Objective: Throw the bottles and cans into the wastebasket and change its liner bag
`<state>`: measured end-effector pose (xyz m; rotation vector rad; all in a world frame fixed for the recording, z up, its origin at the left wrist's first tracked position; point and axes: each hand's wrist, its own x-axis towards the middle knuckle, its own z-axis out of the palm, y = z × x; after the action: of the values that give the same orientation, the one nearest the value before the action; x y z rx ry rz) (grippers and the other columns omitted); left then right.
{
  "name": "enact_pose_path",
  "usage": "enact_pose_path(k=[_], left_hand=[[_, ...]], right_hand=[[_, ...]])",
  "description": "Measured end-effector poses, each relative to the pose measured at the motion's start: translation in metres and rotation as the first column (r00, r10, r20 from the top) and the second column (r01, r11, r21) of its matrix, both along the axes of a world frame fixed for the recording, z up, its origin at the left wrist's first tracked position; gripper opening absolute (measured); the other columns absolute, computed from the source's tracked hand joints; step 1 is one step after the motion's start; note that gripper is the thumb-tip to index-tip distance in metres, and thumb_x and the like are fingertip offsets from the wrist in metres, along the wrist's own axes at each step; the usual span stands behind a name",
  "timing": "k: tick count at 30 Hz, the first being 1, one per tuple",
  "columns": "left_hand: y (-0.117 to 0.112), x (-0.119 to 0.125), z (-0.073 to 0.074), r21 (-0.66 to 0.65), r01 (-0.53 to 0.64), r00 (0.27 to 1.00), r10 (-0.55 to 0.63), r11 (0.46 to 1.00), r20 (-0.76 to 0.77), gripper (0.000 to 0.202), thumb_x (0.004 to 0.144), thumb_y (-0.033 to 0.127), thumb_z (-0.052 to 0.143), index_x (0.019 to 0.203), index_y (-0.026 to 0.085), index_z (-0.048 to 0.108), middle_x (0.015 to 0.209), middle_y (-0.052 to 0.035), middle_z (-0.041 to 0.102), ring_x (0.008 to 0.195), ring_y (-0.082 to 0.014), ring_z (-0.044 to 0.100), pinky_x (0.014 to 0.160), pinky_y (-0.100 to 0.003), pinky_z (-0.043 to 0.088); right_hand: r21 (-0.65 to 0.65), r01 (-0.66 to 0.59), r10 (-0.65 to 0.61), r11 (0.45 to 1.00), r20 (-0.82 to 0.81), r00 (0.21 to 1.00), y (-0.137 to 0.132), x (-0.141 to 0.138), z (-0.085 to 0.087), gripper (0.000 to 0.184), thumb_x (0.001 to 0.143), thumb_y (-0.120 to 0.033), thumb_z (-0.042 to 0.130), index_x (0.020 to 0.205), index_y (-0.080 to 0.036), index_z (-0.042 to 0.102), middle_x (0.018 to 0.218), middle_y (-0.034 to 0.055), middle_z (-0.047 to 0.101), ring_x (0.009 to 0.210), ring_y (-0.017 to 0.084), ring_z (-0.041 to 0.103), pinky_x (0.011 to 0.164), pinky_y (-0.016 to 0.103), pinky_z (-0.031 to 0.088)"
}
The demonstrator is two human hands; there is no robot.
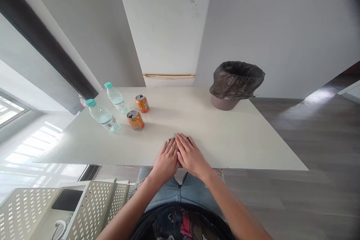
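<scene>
My left hand [166, 160] lies flat near the table's front edge, fingers stretched forward. Beside it, my right hand [191, 156] rests palm down, and the two touch at the fingers. A bit of some dark thing [170, 140] peeks out from under the fingertips; most of it is covered, so its kind cannot be made out. Left of my hands stand two orange drink cans, a nearer can [135, 121] and a farther can [142, 104]. Two clear plastic bottles with teal caps stand past them, a nearer bottle [103, 116] and a farther bottle [116, 98].
A mauve trash bin [224, 103] lined with a dark plastic bag [237, 78] stands at the back right of the white table [239, 142]. Behind the table rises a white fridge [168, 26]. Perforated plastic baskets [90, 206] sit below at the left.
</scene>
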<state>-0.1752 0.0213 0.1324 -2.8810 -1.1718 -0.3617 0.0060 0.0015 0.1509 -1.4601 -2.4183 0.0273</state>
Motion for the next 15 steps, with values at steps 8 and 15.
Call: enact_pose_path(k=[8, 15], left_hand=[[0.000, -0.001, -0.002, 0.016, 0.006, 0.999, -0.006, 1.000, 0.040, 0.068, 0.106, 0.027, 0.039, 0.170, 0.010, 0.022, 0.173, -0.0166, 0.031, 0.162, -0.0320, 0.029, 0.130, -0.055, 0.031], [0.001, 0.000, -0.002, 0.016, 0.011, 1.000, -0.011, 1.000, 0.019, 0.069, 0.105, 0.027, 0.039, 0.169, 0.009, 0.023, 0.173, -0.0169, 0.030, 0.162, -0.0331, 0.027, 0.131, -0.056, 0.028]], right_hand=[[-0.010, 0.171, -0.171, 0.985, -0.031, 0.985, 0.001, -0.005, -0.021, 0.061, 0.111, -0.025, 0.031, 0.169, -0.010, 0.026, 0.174, 0.0133, 0.027, 0.162, 0.028, 0.023, 0.132, 0.055, 0.030], [-0.007, 0.179, -0.179, 0.984, -0.050, 0.983, 0.004, -0.007, -0.026, 0.057, 0.110, -0.022, 0.030, 0.165, -0.008, 0.037, 0.172, 0.0149, 0.031, 0.161, 0.028, 0.026, 0.133, 0.053, 0.029]])
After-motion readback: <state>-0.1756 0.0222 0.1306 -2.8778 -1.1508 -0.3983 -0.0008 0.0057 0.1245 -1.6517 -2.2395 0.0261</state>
